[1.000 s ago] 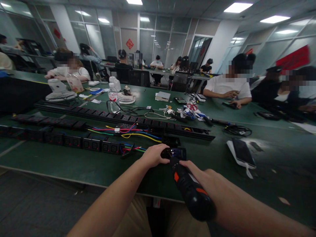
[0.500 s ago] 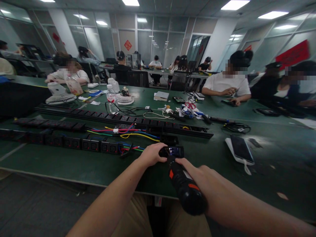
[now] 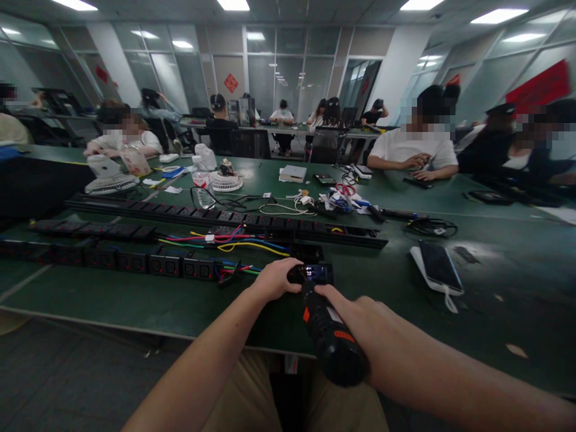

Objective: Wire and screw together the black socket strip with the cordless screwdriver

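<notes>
My right hand point(image 3: 346, 306) is wrapped round a black and orange cordless screwdriver point(image 3: 330, 336), its nose pointing away from me. The tip meets a small black module point(image 3: 321, 273) on the table, where a light shines on its inner parts. With thumb and fingers, my left hand point(image 3: 279, 279) grips that module by its left end. Red, green and blue wires point(image 3: 245, 269) run from a black power strip point(image 3: 166, 264) toward the module; my left hand hides where they end. Behind lies a second strip point(image 3: 112, 230) with yellow, red and blue wires point(image 3: 234, 241).
A long socket strip point(image 3: 252, 221) lies across the green table point(image 3: 382, 360). Beyond it stand a water bottle point(image 3: 203, 186), a small fan point(image 3: 227, 180) and a cable pile point(image 3: 344, 201). A phone point(image 3: 438, 267) rests at right. Several people sit around, one person point(image 3: 414, 147) across the table.
The screwdriver's rear end and my right hand have shifted slightly left and up in view. My left hand keeps its hold on the module.
</notes>
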### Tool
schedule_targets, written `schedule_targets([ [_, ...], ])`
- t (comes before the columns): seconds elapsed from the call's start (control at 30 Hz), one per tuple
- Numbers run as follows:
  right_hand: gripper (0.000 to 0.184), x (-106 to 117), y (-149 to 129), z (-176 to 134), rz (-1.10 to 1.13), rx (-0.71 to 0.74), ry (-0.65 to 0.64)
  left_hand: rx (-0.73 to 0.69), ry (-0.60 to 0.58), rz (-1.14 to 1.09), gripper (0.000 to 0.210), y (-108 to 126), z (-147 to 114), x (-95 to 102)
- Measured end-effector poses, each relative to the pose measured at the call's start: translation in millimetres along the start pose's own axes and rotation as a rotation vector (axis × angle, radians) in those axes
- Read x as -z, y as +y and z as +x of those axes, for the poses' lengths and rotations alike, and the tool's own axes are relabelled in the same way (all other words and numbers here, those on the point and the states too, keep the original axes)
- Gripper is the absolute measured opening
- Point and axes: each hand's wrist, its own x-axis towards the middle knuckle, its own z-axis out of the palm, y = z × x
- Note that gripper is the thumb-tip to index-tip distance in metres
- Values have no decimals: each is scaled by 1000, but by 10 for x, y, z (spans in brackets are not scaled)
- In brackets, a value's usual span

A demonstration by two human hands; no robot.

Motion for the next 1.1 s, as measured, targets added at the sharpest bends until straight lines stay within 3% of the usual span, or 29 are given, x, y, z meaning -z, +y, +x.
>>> schedule_targets([
  [0.57, 79, 17, 13, 26, 26, -11, -7, -1, -9, 0, 49, -3, -3, 6],
  [0.77, 69, 55, -6, 8, 34, 14, -11, -7, -10, -2, 49, -6, -4, 11],
  [1.1, 70, 32, 3, 8, 21, 7, 4, 27, -25, 6, 51, 23, -2, 26],
])
